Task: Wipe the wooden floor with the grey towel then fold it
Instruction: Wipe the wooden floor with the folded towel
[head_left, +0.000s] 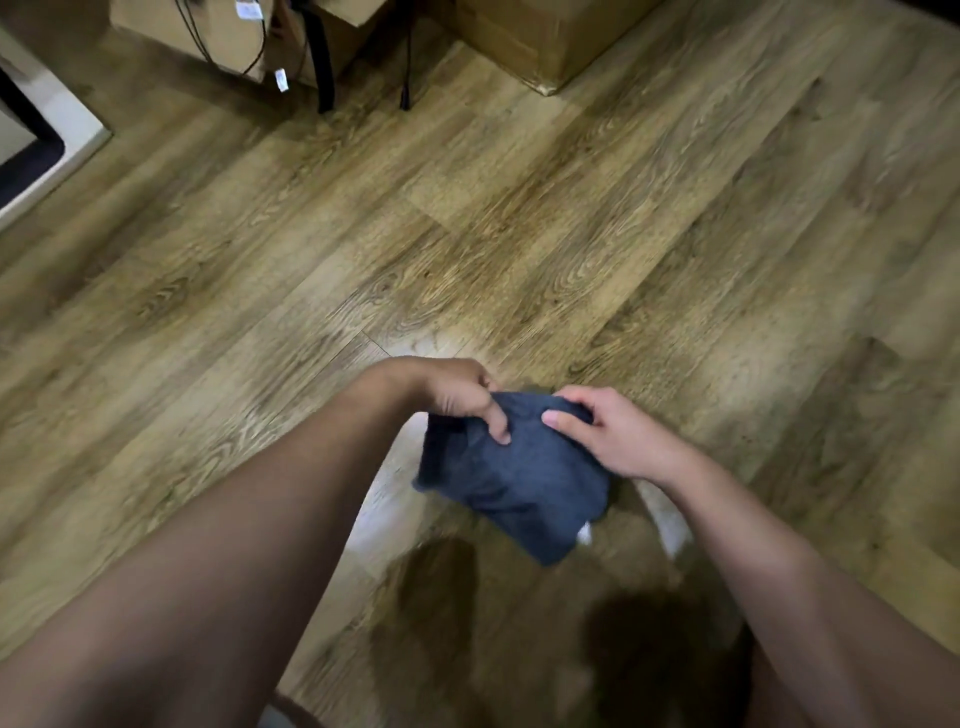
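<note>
Two bare forearms reach forward from the bottom edge. Left hand (457, 395) and right hand (605, 436) each pinch the top edge of one grey towel (514, 483), thumbs on its near face, other fingers curled behind. Bunched and partly folded, it hangs toward the camera, above the floor (519, 218). Its long axis slants from upper left to lower right. Both hands are equally close. Two cardboard boxes (540, 36) stand far off.

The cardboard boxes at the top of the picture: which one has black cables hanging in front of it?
The left cardboard box: black cables with white tags hang before it. The right cardboard box has none.
</note>
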